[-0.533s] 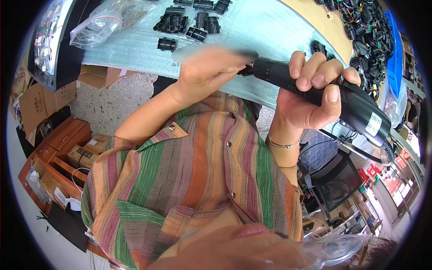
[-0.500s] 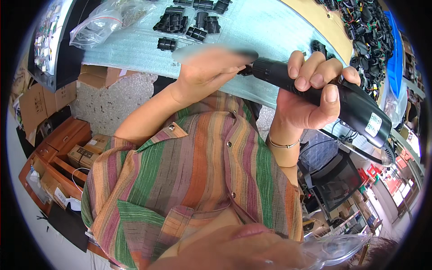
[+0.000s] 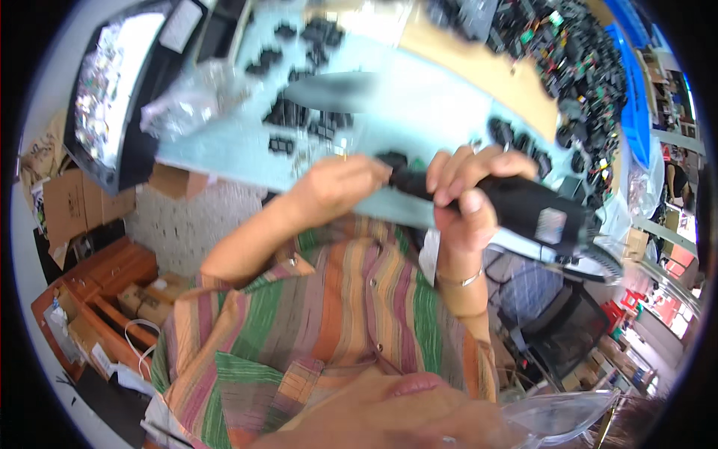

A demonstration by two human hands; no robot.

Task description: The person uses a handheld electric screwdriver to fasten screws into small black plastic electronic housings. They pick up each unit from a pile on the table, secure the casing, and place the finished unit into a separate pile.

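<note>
My right hand (image 3: 471, 191) is wrapped round a black electric screwdriver (image 3: 516, 206), held roughly level with its slim end pointing left and its coiled cord at the right. At that slim end, my left hand (image 3: 336, 187) is closed with its fingertips pressed together. What those fingers hold is too small and blurred to make out. A dark part (image 3: 393, 159) shows just beyond the tip; whether it touches the tool I cannot tell. Left of centre on the pale blue work surface (image 3: 239, 153) lie several black plastic housings (image 3: 288, 114), with tiny loose pieces near my left hand.
A clear plastic bag (image 3: 191, 105) lies at the left beside a screen (image 3: 120, 90). Black wired parts (image 3: 576, 67) are heaped at the far right, next to a blue bin (image 3: 636, 112). Several dark parts (image 3: 516, 138) sit behind the screwdriver. Below right stands a chair (image 3: 561, 322).
The view has tilted, so more of the table's far side shows. My right hand has brought the screwdriver leftward, and its tip stays by my left fingers. Motion blurs the picture.
</note>
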